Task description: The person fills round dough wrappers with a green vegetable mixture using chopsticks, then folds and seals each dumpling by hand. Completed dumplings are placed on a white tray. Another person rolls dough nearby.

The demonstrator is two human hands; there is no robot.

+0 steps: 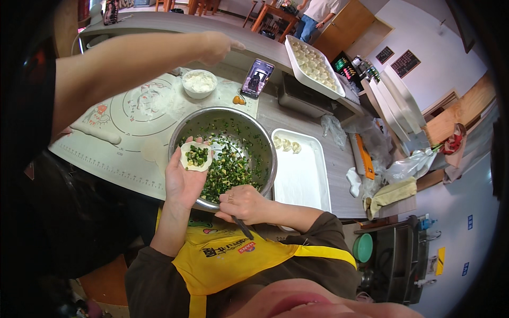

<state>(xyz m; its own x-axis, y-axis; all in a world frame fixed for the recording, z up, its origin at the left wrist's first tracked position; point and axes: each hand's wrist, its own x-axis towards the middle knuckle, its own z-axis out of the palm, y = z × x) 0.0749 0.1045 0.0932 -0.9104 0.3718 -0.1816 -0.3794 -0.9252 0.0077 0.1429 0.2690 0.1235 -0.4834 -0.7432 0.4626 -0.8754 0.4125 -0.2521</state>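
A round dumpling wrapper (183, 155) with a mound of chopped green and yellow filling (197, 156) lies across the fingers of my left hand (181, 181), palm up. That hand is over the left side of a large stainless steel bowl (271, 159). More chopped filling (226, 171) covers much of the bowl's bottom and clings to its wall. At the near rim, my right hand (244, 204) grips a dark utensil handle (243, 229); its working end is hidden. Right of the bowl, a white tray (302, 187) holds several folded dumplings (286, 145).
Another person's arm (131, 55) reaches across the upper left. A rolling pin (97, 133) and a bowl of flour (199, 83) rest on the floured mat (135, 159). A phone (257, 79) stands behind the bowl. A dumpling-filled tray (314, 69) sits on the raised ledge.
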